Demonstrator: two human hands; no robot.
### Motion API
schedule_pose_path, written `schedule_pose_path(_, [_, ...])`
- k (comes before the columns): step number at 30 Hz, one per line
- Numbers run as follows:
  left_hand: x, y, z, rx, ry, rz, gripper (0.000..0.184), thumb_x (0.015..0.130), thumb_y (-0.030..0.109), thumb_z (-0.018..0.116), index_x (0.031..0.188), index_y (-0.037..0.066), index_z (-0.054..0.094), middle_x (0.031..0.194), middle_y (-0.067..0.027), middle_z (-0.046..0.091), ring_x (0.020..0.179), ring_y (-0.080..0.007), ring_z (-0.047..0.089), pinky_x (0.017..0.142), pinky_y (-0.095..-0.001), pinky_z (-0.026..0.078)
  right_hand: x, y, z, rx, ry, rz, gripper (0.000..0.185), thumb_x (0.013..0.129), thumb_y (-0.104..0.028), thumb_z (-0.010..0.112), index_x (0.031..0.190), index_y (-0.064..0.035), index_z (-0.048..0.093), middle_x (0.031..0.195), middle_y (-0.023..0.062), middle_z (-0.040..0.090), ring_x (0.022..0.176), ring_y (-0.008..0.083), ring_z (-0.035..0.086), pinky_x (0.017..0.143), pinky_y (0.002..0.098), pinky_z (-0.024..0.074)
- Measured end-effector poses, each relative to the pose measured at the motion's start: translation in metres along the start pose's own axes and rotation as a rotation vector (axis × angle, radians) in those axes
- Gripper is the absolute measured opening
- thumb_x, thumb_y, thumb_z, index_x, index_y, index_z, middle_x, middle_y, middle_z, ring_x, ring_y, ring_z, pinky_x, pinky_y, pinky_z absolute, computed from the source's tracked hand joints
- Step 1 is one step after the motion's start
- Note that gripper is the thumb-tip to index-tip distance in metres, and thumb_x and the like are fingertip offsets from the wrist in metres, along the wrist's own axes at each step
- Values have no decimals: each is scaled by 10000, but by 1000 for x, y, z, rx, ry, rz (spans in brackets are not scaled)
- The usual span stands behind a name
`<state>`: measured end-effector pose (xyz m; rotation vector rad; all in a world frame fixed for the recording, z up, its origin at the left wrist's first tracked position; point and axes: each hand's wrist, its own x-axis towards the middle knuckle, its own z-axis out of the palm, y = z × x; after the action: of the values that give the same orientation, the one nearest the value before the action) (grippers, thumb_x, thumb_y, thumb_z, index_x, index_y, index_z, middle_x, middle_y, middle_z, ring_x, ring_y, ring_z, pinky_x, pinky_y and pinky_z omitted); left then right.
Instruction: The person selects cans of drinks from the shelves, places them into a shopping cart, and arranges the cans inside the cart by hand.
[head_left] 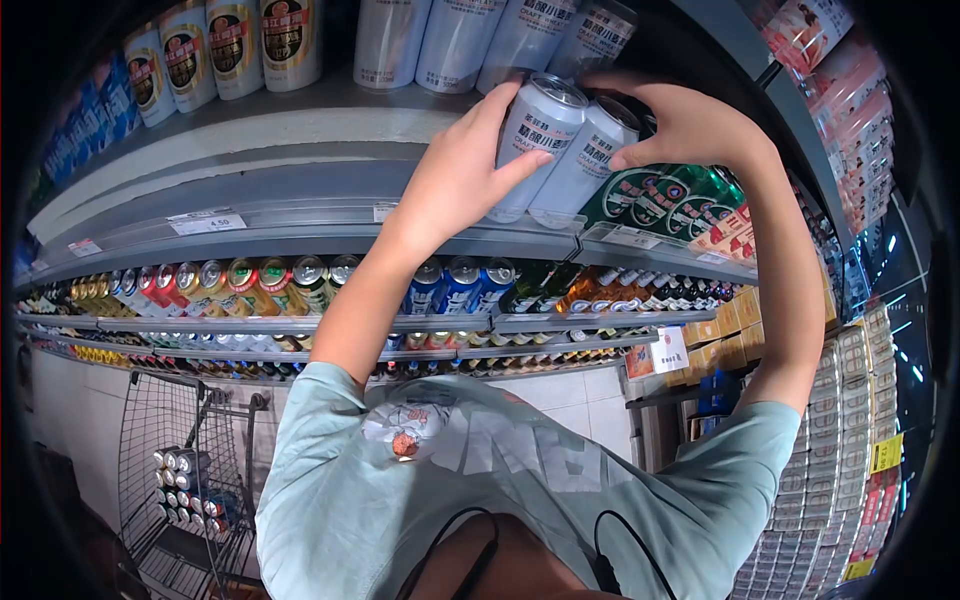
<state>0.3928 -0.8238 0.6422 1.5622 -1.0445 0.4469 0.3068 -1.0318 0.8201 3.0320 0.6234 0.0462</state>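
Observation:
Two tall white cans stand side by side at the front of the upper shelf, a left can [543, 125] and a right can [592, 160]. My left hand [485, 160] is wrapped round the left can, its thumb across the front. Around the right can curls my right hand [675, 125], with the thumb on its front and the other fingers hidden behind it. More white cans [455, 45] stand behind and to the left. Green packs [655, 200] lie just right of the held cans.
Below run lower shelves with rows of colourful cans [270, 285]. Price tags [207, 222] line the shelf edge. A wire shopping cart [185, 400] holding several cans stands at the lower left. Stacked can packs [810, 470] rise at the right, beside yellow boxes [730, 325].

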Motion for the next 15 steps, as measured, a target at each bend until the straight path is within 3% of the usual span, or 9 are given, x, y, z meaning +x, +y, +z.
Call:
schedule_pose_path(1, [0,2,-1,2,3,3,715,891,222,774,1473,27,406,1310,-256,622,1168,-336,662,946,-425,556,3,-5,-3,53,-119,84,867,742,-259,870,1472,-16,469,1469,192,534,1366,296,510,1163,378,378])
schedule_pose_path(3, [0,7,-2,106,-1,33,728,893,219,768,1486,24,392,1329,-249,616,1182,-336,656,969,-416,546,4,-9,-2,6,-137,150,852,732,-254,874,1453,-12,490,1435,197,564,1335,302,540,1134,375,413])
schedule_pose_path(13, [3,9,-6,58,-62,11,802,850,233,796,1490,-9,379,1354,-249,595,1212,-338,634,968,-413,530,-1,-2,4,26,-107,97,881,711,-198,879,1476,-47,469,1375,183,614,1260,308,602,1078,375,463])
schedule_pose_path(15, [9,14,-8,73,-131,-85,853,798,238,837,1479,-4,382,1352,-238,593,1248,-347,606,1016,-414,501,2,2,5,58,-100,35,889,699,-215,891,1469,-56,477,1290,177,669,1184,297,650,1016,374,509])
